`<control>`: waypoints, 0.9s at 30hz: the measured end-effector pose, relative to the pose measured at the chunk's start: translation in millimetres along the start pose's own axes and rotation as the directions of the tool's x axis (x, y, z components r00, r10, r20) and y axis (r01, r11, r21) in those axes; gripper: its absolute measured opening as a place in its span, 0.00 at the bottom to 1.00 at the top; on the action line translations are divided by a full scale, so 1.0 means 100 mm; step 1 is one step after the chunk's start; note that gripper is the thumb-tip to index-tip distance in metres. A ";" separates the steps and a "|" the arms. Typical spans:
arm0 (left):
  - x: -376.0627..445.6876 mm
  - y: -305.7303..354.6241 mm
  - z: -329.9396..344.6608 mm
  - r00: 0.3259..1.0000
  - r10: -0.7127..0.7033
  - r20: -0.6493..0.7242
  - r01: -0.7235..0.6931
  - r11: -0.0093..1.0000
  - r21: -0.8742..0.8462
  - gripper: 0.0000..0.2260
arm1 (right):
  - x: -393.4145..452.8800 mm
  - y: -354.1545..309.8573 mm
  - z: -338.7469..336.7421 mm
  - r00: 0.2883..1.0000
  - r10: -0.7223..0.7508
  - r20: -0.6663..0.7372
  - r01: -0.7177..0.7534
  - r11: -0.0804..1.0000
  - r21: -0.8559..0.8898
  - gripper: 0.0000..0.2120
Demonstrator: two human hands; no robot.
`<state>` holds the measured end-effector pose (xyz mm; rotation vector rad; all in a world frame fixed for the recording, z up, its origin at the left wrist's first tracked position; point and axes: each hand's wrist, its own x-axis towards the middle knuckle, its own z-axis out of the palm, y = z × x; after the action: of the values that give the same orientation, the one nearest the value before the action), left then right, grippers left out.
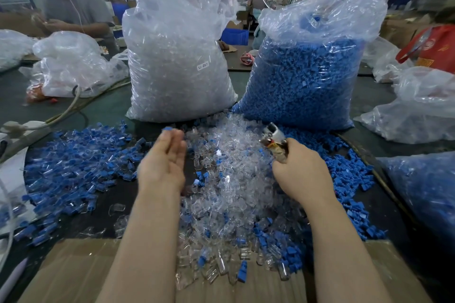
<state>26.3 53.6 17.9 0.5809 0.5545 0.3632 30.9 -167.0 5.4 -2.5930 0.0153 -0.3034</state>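
Head view: two hands apart over loose clear and blue plastic pieces on the counter (108, 106).
The left hand (163, 157), at the centre of the frame, is flat with straight fingers, and a small blue piece (168, 128) sits at its fingertips. The right hand (299, 170), right of centre, is curled tight around a small metal tool (274, 139) that points up. The clear heap (229, 179) lies between them. A clear bag (177, 69) and a blue bag (305, 76) close the far side, a cardboard edge (73, 265) runs along the bottom, and bare dark counter shows at middle left.
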 end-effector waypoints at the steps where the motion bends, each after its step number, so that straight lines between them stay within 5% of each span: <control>1: 0.04 0.08 -0.04 0.998 -0.005 -0.055 0.000 0.997 -0.078 0.01 | 0.01 0.03 0.00 0.998 0.057 -0.018 -0.058 0.998 -0.040 0.05; 7: 0.17 0.38 -0.31 0.969 -0.047 -0.244 -0.067 0.897 -0.437 0.05 | 0.00 0.18 0.00 0.929 0.369 -0.005 -0.365 0.917 -0.161 0.08; 13: 0.21 0.41 -0.36 0.977 -0.006 -0.215 -0.120 0.812 -0.570 0.08 | -0.01 0.21 0.03 0.912 0.409 0.040 -0.389 0.890 -0.238 0.09; 16: 0.22 0.39 -0.33 0.990 0.014 -0.141 -0.070 0.911 -0.407 0.06 | -0.02 0.21 0.05 0.924 0.381 0.031 -0.361 0.896 -0.257 0.10; 19: 0.21 0.31 -0.26 0.998 0.069 -0.014 -0.065 0.978 0.200 0.03 | -0.02 0.21 0.06 0.936 0.349 0.031 -0.330 0.908 -0.259 0.10; 22: 0.11 0.17 -0.20 0.974 0.113 0.198 -0.225 0.616 0.755 0.06 | -0.01 0.22 0.06 0.942 0.334 0.042 -0.312 0.913 -0.264 0.10; 27: 0.04 -0.10 -0.16 0.912 -0.016 0.409 -0.409 -0.030 0.912 0.07 | -0.01 0.23 0.07 0.939 0.341 0.029 -0.323 0.911 -0.256 0.08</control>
<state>22.1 54.7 -0.8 2.2238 0.3202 0.0480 33.1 -183.2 -12.7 -2.7836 0.4953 -0.0837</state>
